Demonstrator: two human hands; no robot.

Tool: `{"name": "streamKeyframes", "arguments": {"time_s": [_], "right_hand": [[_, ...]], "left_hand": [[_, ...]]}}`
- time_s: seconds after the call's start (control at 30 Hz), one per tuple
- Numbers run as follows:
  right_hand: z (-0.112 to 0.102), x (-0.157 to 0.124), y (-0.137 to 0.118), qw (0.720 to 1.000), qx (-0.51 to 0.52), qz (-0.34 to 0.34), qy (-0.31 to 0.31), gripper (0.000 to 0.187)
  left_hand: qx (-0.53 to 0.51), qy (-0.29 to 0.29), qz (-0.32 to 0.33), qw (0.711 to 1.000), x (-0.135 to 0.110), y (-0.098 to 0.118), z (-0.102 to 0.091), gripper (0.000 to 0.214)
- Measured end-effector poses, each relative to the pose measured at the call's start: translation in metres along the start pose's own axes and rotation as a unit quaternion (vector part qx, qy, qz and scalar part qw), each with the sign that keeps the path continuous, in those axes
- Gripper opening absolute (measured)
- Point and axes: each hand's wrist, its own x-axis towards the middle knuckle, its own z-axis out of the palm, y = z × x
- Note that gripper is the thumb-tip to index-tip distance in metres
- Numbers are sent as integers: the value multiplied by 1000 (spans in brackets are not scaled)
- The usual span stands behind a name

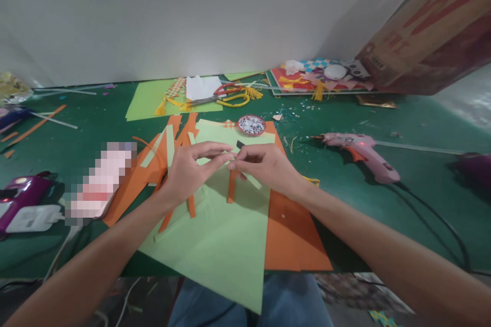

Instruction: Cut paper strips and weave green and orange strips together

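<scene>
My left hand (192, 166) and my right hand (266, 162) meet fingertip to fingertip above a light green paper sheet (230, 245). Both are closed in a pinch on narrow paper strips. A light green strip (252, 180) slants out below my right fingers, and an orange strip (231, 189) points down from between the hands. Fingers cover the spot where the strips meet. Just above my right hand shows a small dark piece (240, 144). More cut orange strips (191, 205) lie beside my left hand.
Orange sheets (291, 237) lie under the green one. At right rests a pink glue gun (355, 150) with its light on and a cord. A phone (102, 181) lies left. Behind are a round dish (251, 125), scissors (226, 94) and a paper bag (429, 36).
</scene>
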Motion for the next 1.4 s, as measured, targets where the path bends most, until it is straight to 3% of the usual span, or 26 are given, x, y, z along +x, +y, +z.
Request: {"name": "streamKeyframes", "arguments": {"time_s": [0.17,0.53,1.0,1.4], "right_hand": [[0,-1,0,1000,-5,-1,-3,31],[-3,-1,-7,999,-8,29,-31,29],[-3,0,-9,997,37,59,-33,28],[-3,0,-10,998,17,59,-14,27]], "left_hand": [[-14,6,-3,1000,0,1,0,12],[-109,52,-108,987,10,-2,-6,21],[-123,128,-79,981,17,-6,-10,16],[-102,149,-58,982,16,-8,-9,14]]}}
